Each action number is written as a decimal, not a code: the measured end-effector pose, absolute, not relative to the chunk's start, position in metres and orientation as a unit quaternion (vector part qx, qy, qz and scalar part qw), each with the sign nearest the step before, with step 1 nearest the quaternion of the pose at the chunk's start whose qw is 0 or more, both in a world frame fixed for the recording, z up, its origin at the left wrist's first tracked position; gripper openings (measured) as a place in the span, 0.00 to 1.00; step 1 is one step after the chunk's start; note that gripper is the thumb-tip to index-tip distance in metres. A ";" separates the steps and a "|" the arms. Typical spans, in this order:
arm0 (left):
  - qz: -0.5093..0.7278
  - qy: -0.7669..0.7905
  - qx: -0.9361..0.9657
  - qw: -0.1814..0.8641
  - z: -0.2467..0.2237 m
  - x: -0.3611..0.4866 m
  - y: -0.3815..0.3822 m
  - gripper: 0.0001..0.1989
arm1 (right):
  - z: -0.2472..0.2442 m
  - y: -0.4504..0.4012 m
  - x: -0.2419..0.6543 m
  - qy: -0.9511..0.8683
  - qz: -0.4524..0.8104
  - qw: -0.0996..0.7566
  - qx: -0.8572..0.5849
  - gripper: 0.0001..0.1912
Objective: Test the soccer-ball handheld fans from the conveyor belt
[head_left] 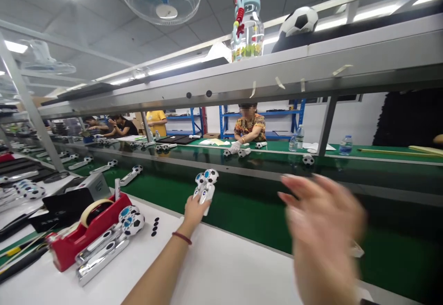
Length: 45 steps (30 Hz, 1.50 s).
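My left hand (195, 210) reaches over the near edge of the green conveyor belt, its fingers closed on two white handles with soccer-ball heads (206, 185). What these products are I cannot tell. My right hand (321, 222) is raised at the right, blurred by motion, its fingers apart and nothing visible in them. Behind its wrist, a small white piece (356, 249) is partly hidden. On the white worktop at the left, two silvery handles with soccer-ball heads (131, 222) lean against a red tape dispenser (83, 236). Several black round stickers (155, 227) lie beside them.
More ball-headed handles (133, 174) lie along the belt (242, 203). A grey overhead shelf (221, 76) crosses above, carrying a water bottle (247, 23). A co-worker (249, 127) handles similar pieces across the belt. Metal posts (327, 125) support the shelf.
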<state>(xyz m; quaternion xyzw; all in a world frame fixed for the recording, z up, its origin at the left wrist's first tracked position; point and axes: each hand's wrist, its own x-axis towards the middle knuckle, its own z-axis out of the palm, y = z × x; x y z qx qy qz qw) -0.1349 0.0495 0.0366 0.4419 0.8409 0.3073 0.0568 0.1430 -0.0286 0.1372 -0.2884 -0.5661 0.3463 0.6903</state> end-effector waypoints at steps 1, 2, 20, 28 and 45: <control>0.330 0.818 0.467 0.053 0.041 -0.117 0.044 0.19 | 0.137 -0.017 0.131 -0.564 0.394 0.654 -0.314 0.37; 0.352 0.795 0.492 0.049 0.048 -0.097 0.038 0.18 | 0.134 -0.006 0.120 -0.557 0.449 0.609 -0.342 0.42; 0.615 0.424 0.556 0.365 0.104 -0.037 -0.015 0.45 | 0.125 0.014 0.109 -0.504 0.671 0.496 -0.223 0.28; 0.536 0.579 0.591 0.168 0.113 -0.044 -0.020 0.41 | 0.091 0.042 0.104 -0.295 0.813 0.401 -0.302 0.19; 0.525 0.566 0.629 0.092 -0.001 -0.046 0.012 0.35 | 0.026 0.055 0.106 -0.564 0.434 0.605 -0.356 0.36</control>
